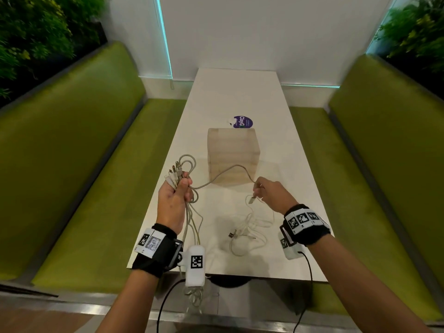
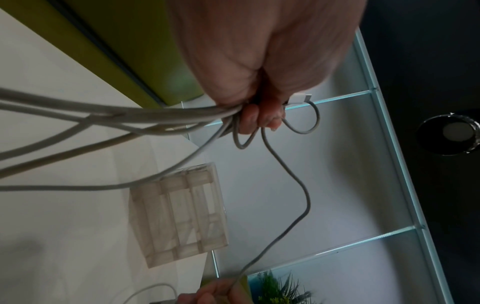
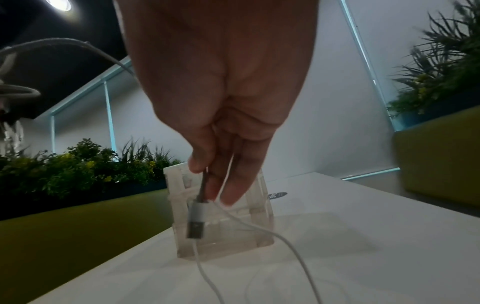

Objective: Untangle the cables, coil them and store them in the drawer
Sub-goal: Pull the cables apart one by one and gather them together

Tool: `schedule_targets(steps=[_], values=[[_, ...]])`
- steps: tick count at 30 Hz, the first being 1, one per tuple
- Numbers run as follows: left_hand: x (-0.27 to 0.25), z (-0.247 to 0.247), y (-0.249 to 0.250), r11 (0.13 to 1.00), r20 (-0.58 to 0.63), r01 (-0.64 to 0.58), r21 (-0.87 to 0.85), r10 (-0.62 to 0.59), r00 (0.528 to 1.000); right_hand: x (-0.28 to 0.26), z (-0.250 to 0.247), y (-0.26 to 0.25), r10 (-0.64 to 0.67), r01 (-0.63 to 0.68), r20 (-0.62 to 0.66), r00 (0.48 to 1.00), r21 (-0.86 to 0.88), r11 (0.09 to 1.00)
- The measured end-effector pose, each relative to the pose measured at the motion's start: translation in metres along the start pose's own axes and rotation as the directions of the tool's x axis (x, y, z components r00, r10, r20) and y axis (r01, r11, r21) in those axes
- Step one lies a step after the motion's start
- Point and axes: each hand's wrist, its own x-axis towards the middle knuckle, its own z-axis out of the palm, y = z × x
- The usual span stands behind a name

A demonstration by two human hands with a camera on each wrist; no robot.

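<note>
Both wrists sat nearest in the head view, and the left hand [image 1: 173, 195] was fisted round a bundle of grey cables [image 1: 179, 173], plug ends fanned out above the fist. One strand [image 1: 230, 168] arced across to the right hand [image 1: 270, 194], whose fingers pinched it just above its plug. A white cable tangle [image 1: 248, 227] lay on the near worktop [image 1: 240, 92], with the clear drawer box [image 1: 232, 156] just beyond.

Left wrist view: the grip was tight on the bundle, loops [image 2: 305, 119] spilling past the fingers [image 2: 257, 117].

Right wrist view: thumb and fingertips [image 3: 228, 193] held the grey plug's [image 3: 196, 222] cord, a thin white lead trailing too.

Untangling looked under way; next, I'd judge, that strand needed drawing free of the bundle before any coiling.
</note>
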Motion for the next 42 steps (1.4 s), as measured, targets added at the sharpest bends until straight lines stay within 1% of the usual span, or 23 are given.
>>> schedule_targets(steps=[2,5,8,10,11,13,15,16,18,21,25,28,29,30,31,33,34,35,36,38,40,41,42], values=[[-0.001,0.000,-0.001,1.000,0.006,0.006,0.005,-0.007,1.000,-0.001,0.002,0.001,-0.026,0.026,0.003,1.000,-0.115,0.993],[-0.003,0.001,-0.005,0.999,0.016,0.016,0.028,-0.016,1.000,-0.001,0.003,0.000,-0.009,0.010,0.004,1.000,-0.150,0.989],[-0.005,0.004,-0.007,0.998,0.021,0.021,0.059,-0.023,1.000,-0.003,0.001,-0.005,-0.014,0.017,0.042,0.999,-0.048,0.999],[-0.006,0.004,-0.008,0.997,0.028,0.015,0.079,-0.018,0.999,-0.005,-0.001,-0.008,0.003,-0.013,0.121,0.993,0.088,0.996],[-0.006,0.004,-0.008,0.996,0.032,0.017,0.088,-0.019,0.999,-0.007,-0.002,-0.008,0.008,-0.027,0.155,0.988,0.123,0.992],[-0.007,0.003,-0.007,0.995,0.036,0.021,0.102,-0.025,0.999,-0.010,-0.004,-0.008,-0.011,-0.011,0.193,0.981,0.113,0.993],[-0.007,0.002,-0.008,0.993,0.038,0.018,0.121,-0.023,0.999,-0.018,-0.005,-0.014,-0.062,0.044,0.239,0.969,0.081,0.996],[-0.007,0.001,-0.008,0.991,0.041,0.019,0.132,-0.024,0.999,-0.022,-0.003,-0.018,-0.086,0.069,0.273,0.958,0.073,0.995],[-0.007,0.000,-0.010,0.989,0.059,0.028,0.148,-0.038,0.998,-0.035,0.008,-0.024,-0.108,0.065,0.376,0.921,0.124,0.990],[-0.011,0.001,-0.013,0.985,0.093,0.060,0.160,-0.075,0.993,-0.058,0.034,-0.028,-0.148,0.044,0.528,0.836,0.204,0.978],[-0.021,0.002,-0.019,0.969,0.142,0.112,0.222,-0.146,0.979,-0.077,0.071,-0.024,-0.145,0.046,0.654,0.742,0.165,0.985],[-0.029,-0.001,-0.022,0.948,0.209,0.142,0.283,-0.206,0.956,-0.081,0.085,-0.011,-0.112,0.067,0.691,0.714,0.092,0.994],[-0.032,-0.003,-0.023,0.941,0.225,0.158,0.298,-0.230,0.947,-0.080,0.085,-0.007,-0.088,0.065,0.684,0.724,0.059,0.996],[-0.035,-0.006,-0.024,0.933,0.236,0.177,0.312,-0.256,0.937,-0.079,0.083,-0.003,-0.062,0.040,0.659,0.749,0.047,0.998],[-0.037,-0.008,-0.025,0.924,0.246,0.193,0.331,-0.282,0.927,-0.076,0.078,0.000,-0.042,0.003,0.611,0.791,0.065,0.998],[-0.040,-0.012,-0.028,0.901,0.266,0.210,0.379,-0.323,0.908,-0.071,0.063,0.000,-0.025,-0.045,0.435,0.900,0.149,0.988],[-0.042,-0.014,-0.030,0.890,0.271,0.218,0.400,-0.343,0.900,-0.069,0.055,-0.002,-0.026,-0.054,0.344,0.939,0.222,0.974],[-0.043,-0.014,-0.031,0.878,0.270,0.233,0.418,-0.365,0.891,-0.067,0.048,-0.007,-0.049,-0.044,0.283,0.958,0.313,0.949],[-0.044,-0.014,-0.033,0.865,0.268,0.249,0.435,-0.389,0.882,-0.067,0.042,-0.013,-0.093,-0.017,0.259,0.961,0.395,0.918],[-0.047,-0.012,-0.036,0.838,0.300,0.263,0.478,-0.437,0.848,-0.070,0.034,-0.031,-0.195,0.031,0.286,0.938,0.491,0.870],[-0.051,-0.010,-0.035,0.818,0.374,0.236,0.524,-0.470,0.799,-0.074,0.034,-0.046,-0.250,0.068,0.286,0.925,0.523,0.850],[-0.053,-0.009,-0.034,0.817,0.407,0.221,0.533,-0.477,0.779,-0.075,0.037,-0.050,-0.257,0.091,0.252,0.933,0.527,0.845],[-0.054,-0.009,-0.032,0.819,0.423,0.215,0.533,-0.477,0.770,-0.076,0.038,-0.053,-0.252,0.101,0.219,0.942,0.532,0.841]])
